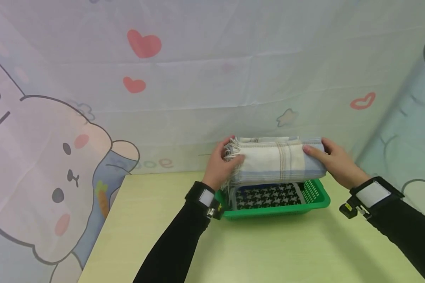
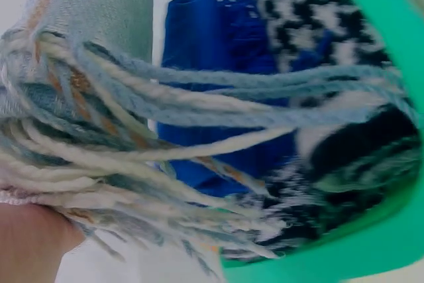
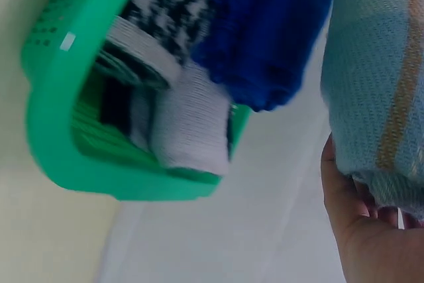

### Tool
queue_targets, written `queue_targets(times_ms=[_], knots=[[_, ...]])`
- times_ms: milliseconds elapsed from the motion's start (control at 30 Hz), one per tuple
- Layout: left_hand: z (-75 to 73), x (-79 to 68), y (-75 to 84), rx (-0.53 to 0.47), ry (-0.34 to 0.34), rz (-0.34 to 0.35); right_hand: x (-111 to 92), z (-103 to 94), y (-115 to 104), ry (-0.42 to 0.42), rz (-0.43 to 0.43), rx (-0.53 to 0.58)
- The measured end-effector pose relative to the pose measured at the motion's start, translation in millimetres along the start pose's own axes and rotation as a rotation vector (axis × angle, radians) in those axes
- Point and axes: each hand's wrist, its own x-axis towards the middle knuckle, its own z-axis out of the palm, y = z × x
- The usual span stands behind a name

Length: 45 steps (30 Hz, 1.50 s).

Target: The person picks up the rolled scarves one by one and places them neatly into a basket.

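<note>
A folded scarf (image 1: 262,159), white and light blue with brown stripes and a fringe, hangs above a green plastic basket (image 1: 269,212). At its fringed left end my left hand (image 1: 220,166) grips it, thumb in front. My right hand (image 1: 341,164) holds the opposite end, with the thumb across the front face. Loose fringe strands (image 2: 218,107) dangle over the basket in the left wrist view. Inside the basket lies a black-and-white star-patterned knit cloth (image 1: 269,197). A bright blue fringed cloth (image 3: 275,31) and a pale knit piece (image 3: 192,127) are beside it.
The basket stands on a light yellow wooden table (image 1: 156,220), near its back edge. Behind it hangs a pale curtain (image 1: 205,78) printed with hearts and a large rabbit (image 1: 56,165). Another stretch of curtain (image 1: 411,129) closes off the right side.
</note>
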Motion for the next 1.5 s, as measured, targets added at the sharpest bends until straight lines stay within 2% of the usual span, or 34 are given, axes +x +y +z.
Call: queue_targets(times_ms=[233,400,533,867,1033,1300,1500], knots=[[2.1,-13.2,-16.5,0.019,0.011,-0.033,-2.2,10.3,14.6,-0.028,0.024,-0.001],[1.9,-19.0,-29.4,-0.002,-0.014,-0.026,-8.2,15.4,20.6,-0.047,0.038,-0.008],[1.9,-24.1,-37.6,0.008,-0.026,-0.053,-11.6,19.1,26.9,-0.06,0.053,-0.012],[4.3,-35.8,-47.8,0.129,0.003,-0.124,-16.5,25.3,39.1,-0.094,0.096,-0.027],[4.4,-40.5,-51.4,0.196,-0.004,-0.15,-18.7,28.5,44.0,-0.109,0.126,-0.039],[2.2,-39.3,-51.1,0.23,-0.056,-0.223,-16.3,29.3,48.3,-0.129,0.158,-0.076],[4.2,-38.8,-51.9,0.248,-0.048,-0.267,-13.7,30.3,53.1,-0.159,0.203,-0.114]])
